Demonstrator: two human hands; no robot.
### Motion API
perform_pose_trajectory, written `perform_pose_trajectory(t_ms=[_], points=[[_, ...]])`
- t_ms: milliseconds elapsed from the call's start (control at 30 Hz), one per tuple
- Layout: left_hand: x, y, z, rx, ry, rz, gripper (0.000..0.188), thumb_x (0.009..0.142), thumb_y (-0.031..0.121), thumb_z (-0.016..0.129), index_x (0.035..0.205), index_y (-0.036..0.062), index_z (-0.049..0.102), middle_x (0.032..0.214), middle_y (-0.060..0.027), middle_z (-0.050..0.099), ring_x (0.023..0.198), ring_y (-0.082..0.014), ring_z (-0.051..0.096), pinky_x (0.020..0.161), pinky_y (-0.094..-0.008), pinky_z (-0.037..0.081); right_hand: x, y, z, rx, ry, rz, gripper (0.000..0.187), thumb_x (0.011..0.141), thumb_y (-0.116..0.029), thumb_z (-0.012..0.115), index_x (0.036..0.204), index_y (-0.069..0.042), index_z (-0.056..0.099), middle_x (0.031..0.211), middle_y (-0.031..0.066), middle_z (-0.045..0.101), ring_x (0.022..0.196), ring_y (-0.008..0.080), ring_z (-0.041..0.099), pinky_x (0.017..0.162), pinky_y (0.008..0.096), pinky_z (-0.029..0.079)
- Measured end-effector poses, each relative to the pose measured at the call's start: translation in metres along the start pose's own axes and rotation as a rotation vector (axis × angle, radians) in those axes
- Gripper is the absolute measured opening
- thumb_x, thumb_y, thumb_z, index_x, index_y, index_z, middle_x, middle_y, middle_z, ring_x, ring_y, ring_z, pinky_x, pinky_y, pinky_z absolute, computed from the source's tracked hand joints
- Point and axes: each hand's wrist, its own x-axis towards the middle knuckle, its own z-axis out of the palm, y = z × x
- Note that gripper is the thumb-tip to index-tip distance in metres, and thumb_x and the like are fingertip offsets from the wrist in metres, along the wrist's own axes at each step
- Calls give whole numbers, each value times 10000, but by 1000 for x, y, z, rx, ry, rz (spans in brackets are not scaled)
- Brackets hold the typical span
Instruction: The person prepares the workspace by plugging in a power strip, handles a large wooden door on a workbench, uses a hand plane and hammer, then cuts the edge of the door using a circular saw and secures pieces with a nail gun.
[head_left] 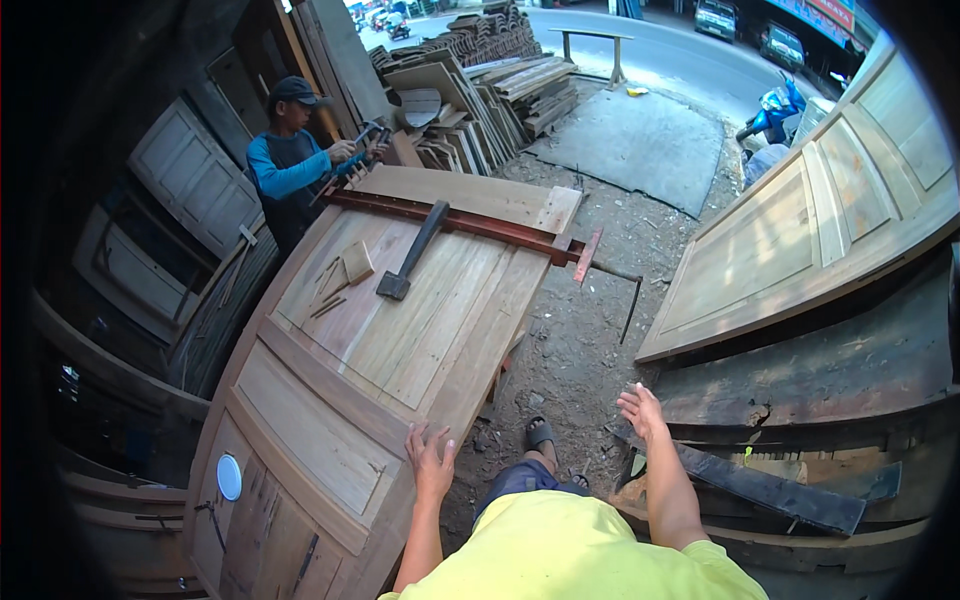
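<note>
My left hand rests with spread fingers on the near edge of a large wooden door panel. My right hand hangs in the air to the right, its fingers apart and nothing in it. Across the far end of the panel lies a long reddish bar clamp, its bent crank handle sticking out over the ground. A dark-headed hammer lies on the boards, its handle over the clamp. Beside it sit a pale wood block and several thin wooden pegs.
A co-worker in blue sleeves holds a tool at the panel's far left corner. Another wooden door leans at right above dark planks. Stacked boards stand at the back, near a flat grey sheet. A white round lid lies on the panel.
</note>
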Motion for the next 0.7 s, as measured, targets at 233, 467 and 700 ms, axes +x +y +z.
perform_pose_trajectory(t_ms=[233,467,700], points=[[142,38,74,-90,165,27,323,957,159,713,1273,91,718,1489,-213,497,1478,-446,349,1227,-574,306,105,-95,43,241,37,65,734,1098,-562,486,1647,-103,320,1497,215,587,1241,333,646,1123,540,430],[222,61,116,-46,269,-108,397,948,174,721,1332,90,667,1484,-214,482,1460,-457,365,1222,-585,316,154,-152,25,-50,152,241,659,1107,-558,463,1598,-123,403,1494,192,607,1223,341,663,1047,536,469],[246,83,127,152,316,-245,516,947,275,724,1404,70,600,1459,-200,505,1434,-447,414,1201,-581,352,225,-236,10,-332,282,170,458,1116,-386,475,1493,-132,529,1300,98,695,1000,223,706,797,355,540]])
